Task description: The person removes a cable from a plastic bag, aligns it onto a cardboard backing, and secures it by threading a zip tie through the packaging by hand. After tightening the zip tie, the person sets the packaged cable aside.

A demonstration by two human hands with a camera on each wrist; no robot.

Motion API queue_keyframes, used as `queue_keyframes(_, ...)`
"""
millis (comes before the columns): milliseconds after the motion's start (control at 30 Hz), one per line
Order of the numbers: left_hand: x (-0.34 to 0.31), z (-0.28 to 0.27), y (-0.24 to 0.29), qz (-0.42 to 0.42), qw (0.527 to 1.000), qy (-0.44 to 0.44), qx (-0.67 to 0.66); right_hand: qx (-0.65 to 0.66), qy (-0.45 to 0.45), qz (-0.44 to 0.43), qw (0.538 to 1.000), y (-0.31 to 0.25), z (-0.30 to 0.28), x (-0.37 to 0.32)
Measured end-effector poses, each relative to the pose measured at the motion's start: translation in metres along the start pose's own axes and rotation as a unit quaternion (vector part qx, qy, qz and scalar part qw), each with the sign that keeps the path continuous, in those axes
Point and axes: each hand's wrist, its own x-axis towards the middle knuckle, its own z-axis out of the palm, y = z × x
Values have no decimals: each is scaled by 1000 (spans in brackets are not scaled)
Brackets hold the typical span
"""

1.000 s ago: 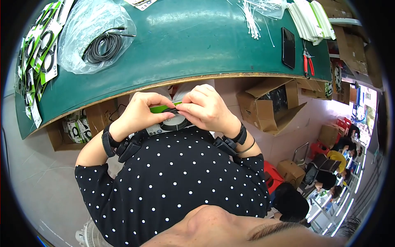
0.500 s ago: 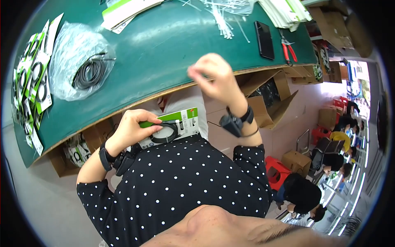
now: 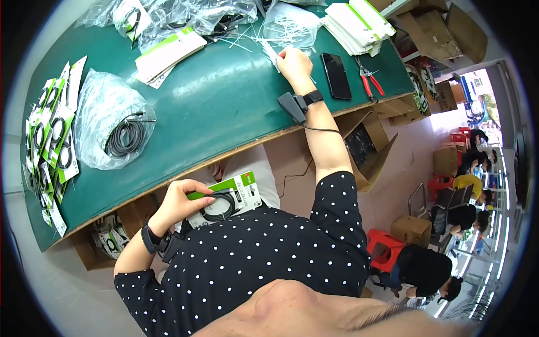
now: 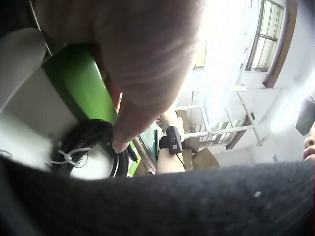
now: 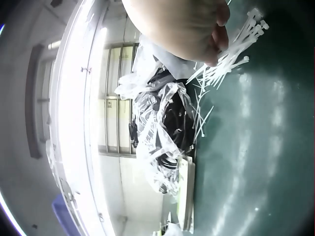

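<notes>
A person in a black shirt with white dots (image 3: 264,250) sits at a long green table (image 3: 219,112). The left hand (image 3: 182,201) pinches a flat green and white card (image 3: 245,182) between thumb and fingers. The card is over the lap, right by the shirt and just off the table's edge. On it sits a round loop of black cable (image 3: 218,206). From the left wrist I can see a thin white tie around the loop, with the thumb lying near it.

The right hand (image 3: 296,66) reaches far out over the table. Its fingers are bent at a bunch of thin white plastic ties (image 3: 270,55). They look to be touching, but I cannot tell if they have a grip on any.

Close by that hand lies a flat black phone (image 3: 336,76), and next to it some pliers with red handles (image 3: 373,89). Behind them is a thick stack of white and green cards (image 3: 356,31). Well over to the left, a see-through plastic bag (image 3: 98,118) has a dark coil of cable (image 3: 124,137) in it. Beside the bag is a messy heap of green and white cards with black cables (image 3: 53,135).
</notes>
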Motion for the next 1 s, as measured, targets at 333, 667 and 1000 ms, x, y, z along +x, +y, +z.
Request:
queue_keyframes(333,13,1,-11,71,997,-19,12,406,-93,42,908,32,-22,-15)
queue_keyframes(667,12,0,-17,119,993,-20,11,464,-90,115,874,35,-44,-30)
queue_keyframes(1000,14,-1,-15,109,994,-25,3,618,-83,55,780,8,-69,-61)
